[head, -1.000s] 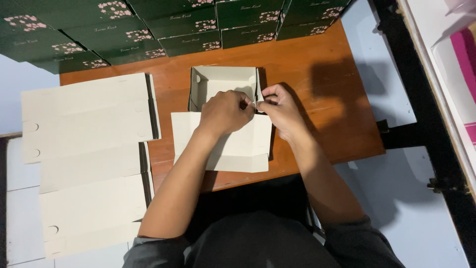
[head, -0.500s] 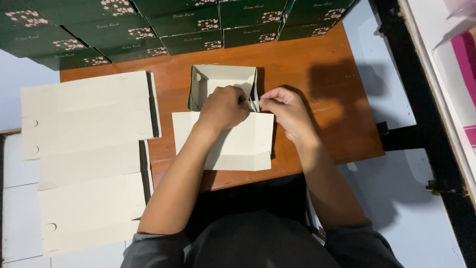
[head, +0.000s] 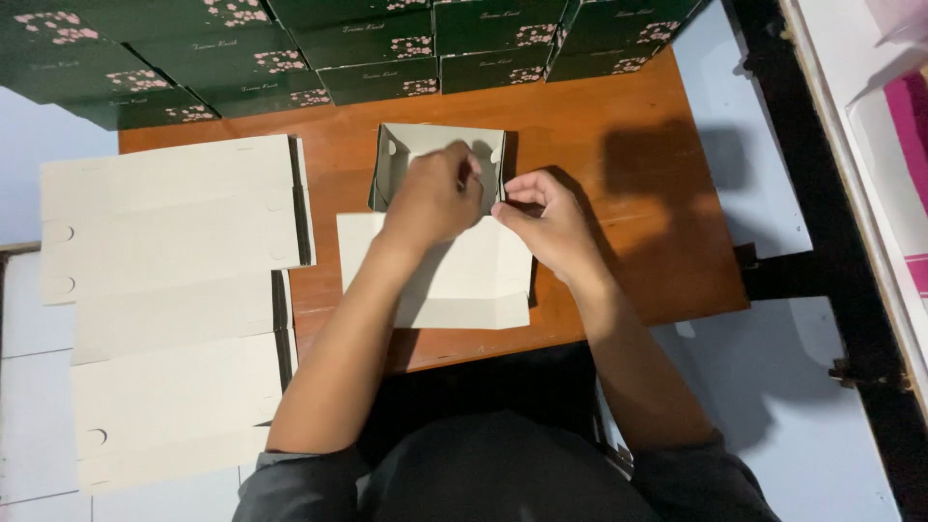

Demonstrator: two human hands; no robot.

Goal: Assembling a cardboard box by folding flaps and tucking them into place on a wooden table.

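Resting on the wooden table, a half-folded cardboard box was held from both sides — its raised walls lay under the fingers, its flat flap spread below the wrists. The left hand was curled over the box's right wall, fingers closed on the card. The right hand pinched the same wall's corner. Left of the left hand, flat box blanks were stacked; beyond both hands, green printed boxes were lined up.
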